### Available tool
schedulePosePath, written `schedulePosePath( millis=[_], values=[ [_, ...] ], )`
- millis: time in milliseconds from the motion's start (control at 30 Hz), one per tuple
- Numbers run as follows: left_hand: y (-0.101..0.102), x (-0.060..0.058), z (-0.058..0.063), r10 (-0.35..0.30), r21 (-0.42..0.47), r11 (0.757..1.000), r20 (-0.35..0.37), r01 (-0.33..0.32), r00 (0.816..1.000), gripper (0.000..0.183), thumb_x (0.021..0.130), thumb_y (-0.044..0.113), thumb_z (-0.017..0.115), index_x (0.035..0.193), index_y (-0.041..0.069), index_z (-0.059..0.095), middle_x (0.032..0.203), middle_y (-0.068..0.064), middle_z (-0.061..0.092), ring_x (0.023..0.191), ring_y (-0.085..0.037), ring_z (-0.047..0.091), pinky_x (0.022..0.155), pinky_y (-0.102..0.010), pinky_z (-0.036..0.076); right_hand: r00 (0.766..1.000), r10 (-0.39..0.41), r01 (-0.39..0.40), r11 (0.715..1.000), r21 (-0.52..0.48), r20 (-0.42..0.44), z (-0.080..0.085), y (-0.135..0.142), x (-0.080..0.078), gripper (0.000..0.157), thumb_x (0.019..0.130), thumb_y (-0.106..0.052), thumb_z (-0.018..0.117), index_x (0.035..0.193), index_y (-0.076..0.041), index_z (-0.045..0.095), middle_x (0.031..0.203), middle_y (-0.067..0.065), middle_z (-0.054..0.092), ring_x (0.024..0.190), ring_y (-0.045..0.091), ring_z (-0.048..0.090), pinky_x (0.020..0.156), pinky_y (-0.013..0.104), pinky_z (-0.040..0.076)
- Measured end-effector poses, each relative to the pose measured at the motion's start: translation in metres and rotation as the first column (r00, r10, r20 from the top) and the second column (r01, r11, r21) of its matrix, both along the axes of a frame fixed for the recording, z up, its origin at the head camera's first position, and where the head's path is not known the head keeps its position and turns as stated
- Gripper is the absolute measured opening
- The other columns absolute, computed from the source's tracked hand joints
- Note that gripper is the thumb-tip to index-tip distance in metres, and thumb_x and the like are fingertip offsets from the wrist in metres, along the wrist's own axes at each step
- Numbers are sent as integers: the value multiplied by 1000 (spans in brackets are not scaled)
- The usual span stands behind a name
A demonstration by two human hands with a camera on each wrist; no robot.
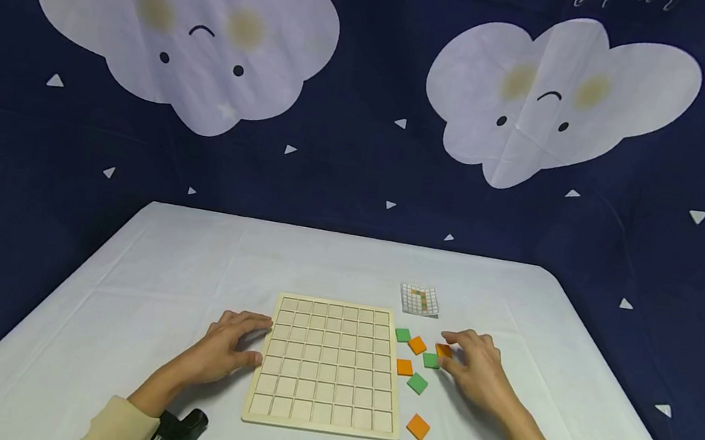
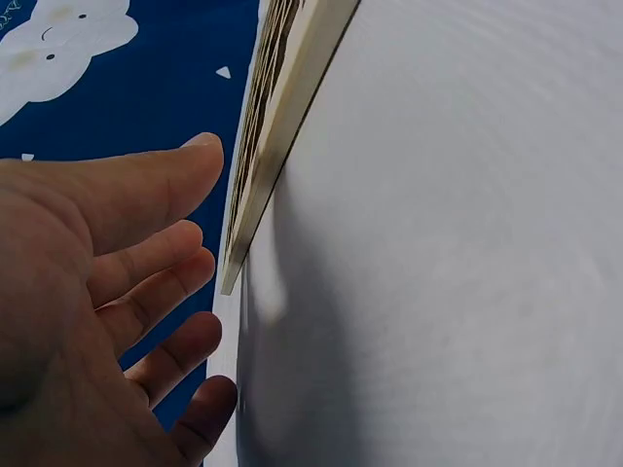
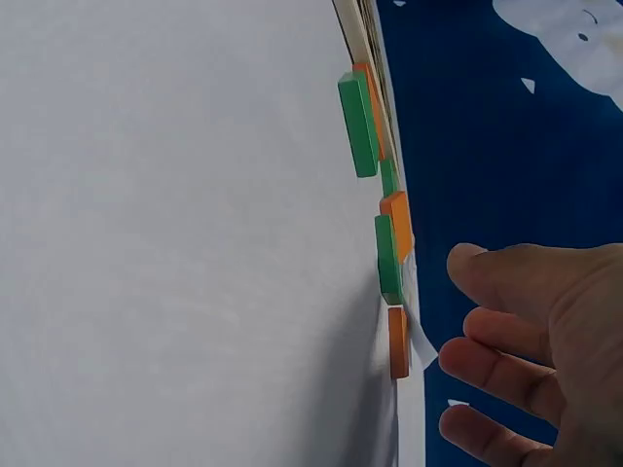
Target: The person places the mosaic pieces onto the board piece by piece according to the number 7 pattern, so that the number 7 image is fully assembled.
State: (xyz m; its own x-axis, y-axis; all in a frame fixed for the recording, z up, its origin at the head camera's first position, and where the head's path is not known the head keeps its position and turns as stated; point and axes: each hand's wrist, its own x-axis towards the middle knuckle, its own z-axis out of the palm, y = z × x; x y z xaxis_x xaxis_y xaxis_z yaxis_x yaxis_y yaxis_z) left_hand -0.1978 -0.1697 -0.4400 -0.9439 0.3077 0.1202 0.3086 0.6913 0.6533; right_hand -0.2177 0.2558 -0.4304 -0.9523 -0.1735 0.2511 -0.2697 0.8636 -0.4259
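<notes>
A square wooden grid board [image 1: 327, 373] lies flat on the white table, its cells bare. My left hand [image 1: 226, 349] is at its left edge, thumb and fingers spread apart, fingertips right at the rim. In the left wrist view the same hand [image 2: 58, 282] has loosely bent fingers beside the board's edge [image 2: 282, 126]. To the right of the board, my right hand [image 1: 476, 369] hovers with thumb and fingers parted around an orange square tile [image 1: 443, 350]. A green tile [image 1: 430, 361] lies beside it. The right wrist view shows a gap between that hand [image 3: 574, 341] and the orange tile [image 3: 398, 342].
More tiles lie right of the board: green ones [image 1: 402, 334] [image 1: 417, 383] and orange ones [image 1: 417, 345] [image 1: 404, 367], with another orange tile [image 1: 418, 427] nearer the front. Behind them is a small printed grid card [image 1: 419, 300]. A dark blue cloud-patterned cloth [image 1: 359, 176] hangs behind the table.
</notes>
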Motion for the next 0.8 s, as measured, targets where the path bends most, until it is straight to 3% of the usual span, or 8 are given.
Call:
schedulePosePath(
  millis=[267,800],
  values=[
    [0,-1,-1,-7,29,1000,23,6,1000,53,79,21,73,129,12,56,137,-5,53,123,-26,39,95,-46,23,1000,-2,2,1000,1,16,-3,3,-5,37,78,-15,72,114,-6,65,109,9,64,99,27,49,86,45,31],
    [1,-3,-4,-10,74,997,63,6,998,52,78,19,74,126,12,58,137,-5,53,126,-29,37,99,-50,18,1000,5,-5,1000,17,9,-9,10,-14,32,77,-16,73,108,-7,69,102,7,64,92,22,48,78,36,30]
  ],
)
